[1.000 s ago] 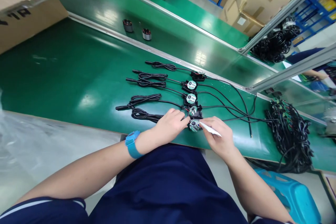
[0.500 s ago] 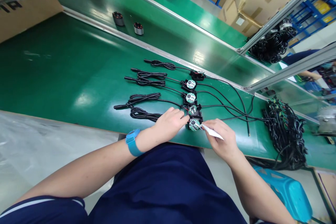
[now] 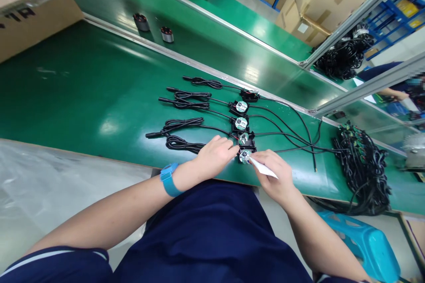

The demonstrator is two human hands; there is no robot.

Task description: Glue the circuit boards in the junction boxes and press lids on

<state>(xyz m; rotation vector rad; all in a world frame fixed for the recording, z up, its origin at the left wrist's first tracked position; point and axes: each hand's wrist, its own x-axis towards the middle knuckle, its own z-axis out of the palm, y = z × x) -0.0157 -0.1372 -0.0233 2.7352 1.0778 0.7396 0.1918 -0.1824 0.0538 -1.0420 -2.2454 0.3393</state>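
A row of black plastic housings with round green-and-white circuit boards lies on the green bench, cables running out both sides. At the nearest circuit board (image 3: 245,156), my left hand (image 3: 216,155) rests with its fingers pressed together against the left edge; what they pinch is hidden. From the right, my right hand (image 3: 277,174) grips a flat white pointed piece (image 3: 265,170), its tip at the board's right side. Just beyond is another circuit board (image 3: 243,138) in its housing. Bundled black cables (image 3: 184,145) lie left of my left hand.
A large pile of black cables (image 3: 363,168) lies on the right of the bench. Two motor stators (image 3: 167,34) sit beyond the metal rail. A cardboard box (image 3: 40,22) stands at the left, a blue stool (image 3: 368,243) below right. Another person's arm shows far right.
My right hand has shifted slightly left, bringing the white piece's tip over the nearest board. The left hand stays nearly still. The view has tilted a little.
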